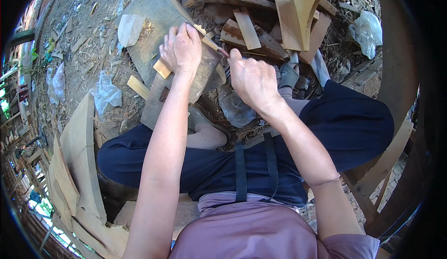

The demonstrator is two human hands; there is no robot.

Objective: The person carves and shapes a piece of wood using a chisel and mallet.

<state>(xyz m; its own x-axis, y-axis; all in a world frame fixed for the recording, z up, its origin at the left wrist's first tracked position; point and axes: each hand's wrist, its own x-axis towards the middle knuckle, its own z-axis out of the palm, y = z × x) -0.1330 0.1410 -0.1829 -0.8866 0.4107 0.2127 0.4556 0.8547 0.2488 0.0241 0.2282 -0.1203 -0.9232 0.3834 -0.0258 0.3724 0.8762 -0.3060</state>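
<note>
My left hand (181, 47) is closed round a small pale wood strip (162, 68) and presses it on a worn wooden block (163, 0). The strip runs slantwise under my fingers, and its lower end sticks out at the left. My right hand (255, 80) grips the reddish handle of a narrow-bladed tool (213, 44). I cannot tell if it is a file or a knife. Its thin dark blade slants up-left along the strip, the far end close to my left fingertips, which may touch it. Wood shavings (148, 26) lie on the block.
Wood offcuts (247, 28) and a curved wooden piece (307, 14) are piled at the far right. Plastic bags (106, 94) lie on the dirt ground. Large curved boards (79, 152) stand by my left knee. My shod feet (288, 75) are near the block.
</note>
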